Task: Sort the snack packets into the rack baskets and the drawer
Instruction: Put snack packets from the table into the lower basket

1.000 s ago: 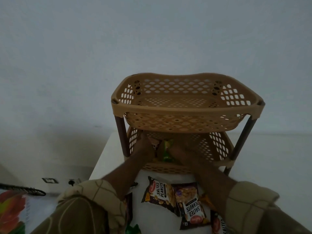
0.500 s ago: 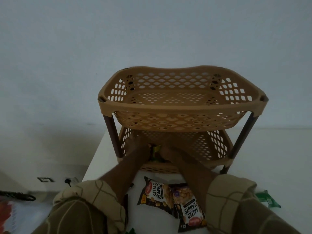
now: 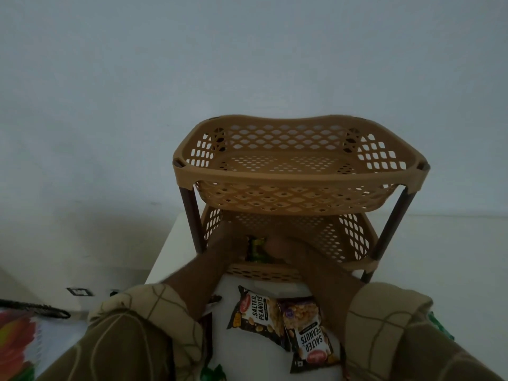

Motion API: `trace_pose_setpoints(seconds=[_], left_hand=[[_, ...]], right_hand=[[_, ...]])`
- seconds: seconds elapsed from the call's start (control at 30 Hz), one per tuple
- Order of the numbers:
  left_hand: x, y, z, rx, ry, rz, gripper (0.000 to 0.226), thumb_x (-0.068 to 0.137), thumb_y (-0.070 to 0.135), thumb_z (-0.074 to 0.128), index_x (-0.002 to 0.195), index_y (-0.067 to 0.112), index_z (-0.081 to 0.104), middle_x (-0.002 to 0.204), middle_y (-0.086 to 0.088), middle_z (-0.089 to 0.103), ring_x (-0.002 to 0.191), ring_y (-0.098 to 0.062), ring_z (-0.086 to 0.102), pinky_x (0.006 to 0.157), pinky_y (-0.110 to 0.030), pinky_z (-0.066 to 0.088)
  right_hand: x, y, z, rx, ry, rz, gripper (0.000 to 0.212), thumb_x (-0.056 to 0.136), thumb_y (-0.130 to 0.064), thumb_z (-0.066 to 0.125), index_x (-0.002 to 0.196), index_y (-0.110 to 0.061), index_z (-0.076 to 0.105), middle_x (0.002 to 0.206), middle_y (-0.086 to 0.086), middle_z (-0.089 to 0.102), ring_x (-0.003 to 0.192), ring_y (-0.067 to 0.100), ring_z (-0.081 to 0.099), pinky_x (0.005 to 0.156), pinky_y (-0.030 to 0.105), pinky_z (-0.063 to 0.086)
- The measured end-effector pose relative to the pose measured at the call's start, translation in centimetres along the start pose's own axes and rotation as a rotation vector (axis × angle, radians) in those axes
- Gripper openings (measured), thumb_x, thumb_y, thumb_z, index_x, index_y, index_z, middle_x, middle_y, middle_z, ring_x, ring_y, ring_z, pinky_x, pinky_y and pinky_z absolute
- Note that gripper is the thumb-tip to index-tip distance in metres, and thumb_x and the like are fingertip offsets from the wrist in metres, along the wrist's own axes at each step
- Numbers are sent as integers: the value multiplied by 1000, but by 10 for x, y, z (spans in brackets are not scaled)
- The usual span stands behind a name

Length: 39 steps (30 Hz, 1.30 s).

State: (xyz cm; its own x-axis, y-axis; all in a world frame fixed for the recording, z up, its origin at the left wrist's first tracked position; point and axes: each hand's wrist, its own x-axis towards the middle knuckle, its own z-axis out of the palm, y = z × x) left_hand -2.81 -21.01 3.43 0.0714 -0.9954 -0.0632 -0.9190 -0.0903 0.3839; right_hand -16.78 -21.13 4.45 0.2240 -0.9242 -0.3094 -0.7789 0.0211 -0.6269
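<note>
A small green-and-yellow glossy snack packet [image 3: 255,249] is seen inside the lower basket [image 3: 354,240] of the rack, close to that basket's front rim and left of its middle. It is flanked by both hands: the left hand [image 3: 228,243] is pressed against its left side and the right hand [image 3: 286,250] against its right side, with fingers curled around it. The packet appears to be clamped between the two hands, though the dim light leaves the exact finger contact unclear.

The rack is made of tan moulded plastic, with two shallow rounded-rectangular baskets whose walls and floors are pierced in a lattice of diamond and square holes. The upper basket [image 3: 299,177] is carried on dark brown round posts [image 3: 189,215] at the corners.

On the white smooth tabletop [image 3: 439,257], just in front of the rack's front edge, two dark foil packets are recorded lying flat: a salted peanuts packet on the left [image 3: 254,312] and a second salted peanuts packet on the right [image 3: 309,336], the second overlapping the first at its right edge. Both show crinkled, shiny film and printed peanuts.

Both forearms are covered by olive checked fabric sleeves [image 3: 148,323] at the bottom of the view.
</note>
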Motion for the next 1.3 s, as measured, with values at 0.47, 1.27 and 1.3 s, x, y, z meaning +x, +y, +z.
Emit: trace_pose_setpoints(seconds=[0.47, 1.27, 1.3], left_hand=[[-152, -20, -13, -131, 281, 279, 16, 84, 14, 61, 99, 16, 69, 103, -2, 66, 96, -23, 61, 77, -27, 46], [-275, -65, 42, -52, -276, 605, 68, 75, 33, 78, 137, 30, 52, 143, 16, 42, 128, 5, 31, 103, -4, 12], [-275, -65, 43, -34, -296, 648, 71, 74, 31, 77, 140, 30, 49, 147, 13, 39, 133, 2, 29, 106, -6, 10]], right_hand=[[-153, 20, -4, -143, 428, -355, 27, 88, -21, 63, 113, -13, 64, 112, 6, 61, 102, 20, 57, 88, 35, 49], [-232, 97, 101, -883, -82, -536, 41, 78, -7, 62, 113, -26, 56, 119, 3, 55, 116, 27, 44, 101, 48, 31], [-232, 98, 100, -867, -53, -545, 41, 77, -7, 63, 112, -27, 56, 118, 1, 55, 115, 25, 44, 101, 47, 32]])
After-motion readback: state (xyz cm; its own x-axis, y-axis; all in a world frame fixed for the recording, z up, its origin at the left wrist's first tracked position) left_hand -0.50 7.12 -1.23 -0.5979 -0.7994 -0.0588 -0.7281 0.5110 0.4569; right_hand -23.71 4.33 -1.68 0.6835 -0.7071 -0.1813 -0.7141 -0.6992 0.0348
